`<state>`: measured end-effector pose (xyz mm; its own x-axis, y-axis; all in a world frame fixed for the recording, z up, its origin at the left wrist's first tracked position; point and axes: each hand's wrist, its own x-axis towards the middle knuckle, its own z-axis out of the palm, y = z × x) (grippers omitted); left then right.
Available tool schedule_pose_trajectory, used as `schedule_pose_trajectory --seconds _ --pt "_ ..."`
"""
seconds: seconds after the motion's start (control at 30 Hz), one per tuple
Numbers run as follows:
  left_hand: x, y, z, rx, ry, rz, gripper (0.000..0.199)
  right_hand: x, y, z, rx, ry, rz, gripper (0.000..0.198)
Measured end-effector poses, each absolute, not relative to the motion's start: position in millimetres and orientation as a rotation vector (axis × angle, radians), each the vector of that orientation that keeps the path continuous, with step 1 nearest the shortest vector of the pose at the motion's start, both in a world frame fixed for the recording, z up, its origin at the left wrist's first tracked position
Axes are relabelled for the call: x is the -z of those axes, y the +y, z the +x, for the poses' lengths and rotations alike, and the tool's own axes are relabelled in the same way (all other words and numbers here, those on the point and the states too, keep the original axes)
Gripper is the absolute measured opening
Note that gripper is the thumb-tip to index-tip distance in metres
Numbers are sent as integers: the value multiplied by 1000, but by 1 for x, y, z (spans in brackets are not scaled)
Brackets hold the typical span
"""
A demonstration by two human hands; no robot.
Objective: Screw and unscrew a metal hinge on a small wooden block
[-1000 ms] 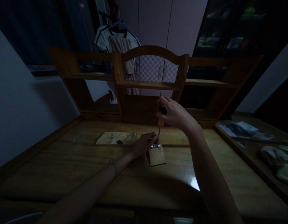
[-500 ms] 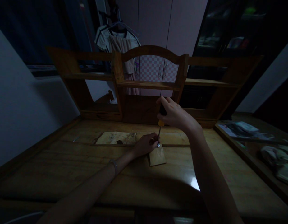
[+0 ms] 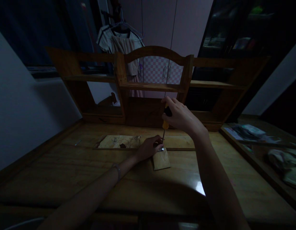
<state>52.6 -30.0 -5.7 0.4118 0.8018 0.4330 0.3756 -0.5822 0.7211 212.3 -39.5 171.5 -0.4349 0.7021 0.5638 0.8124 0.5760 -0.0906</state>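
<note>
On this wooden surface (image 3: 66, 163), my right hand (image 3: 181, 116) grips a screwdriver (image 3: 165, 125) near-upright, probably for straight pressure, at a small board's metal fitting (image 3: 162, 149); my left hand (image 3: 149, 148) curls there, perhaps bracing, pinch unclear.

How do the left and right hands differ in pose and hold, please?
The right hand is higher, gripping a screwdriver; the left hand is lower, at a metal fitting on a wooden block. The left wrist wears a bracelet; the right shows none. Both hands are bare.
</note>
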Motion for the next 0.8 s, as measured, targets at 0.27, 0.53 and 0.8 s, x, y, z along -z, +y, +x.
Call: schedule_pose_trajectory --seconds 0.27,0.53,0.8 --pt "4 -31 53 -1074 1034 2125 22 -170 -38 209 273 -2252 -1210 22" --pt "4 -30 53 -1091 1072 2141 19 -170 -39 209 198 -2265 -1181 30" --pt "5 -29 54 -1080 1086 2167 12 -167 -36 207 271 -2242 -1194 25"
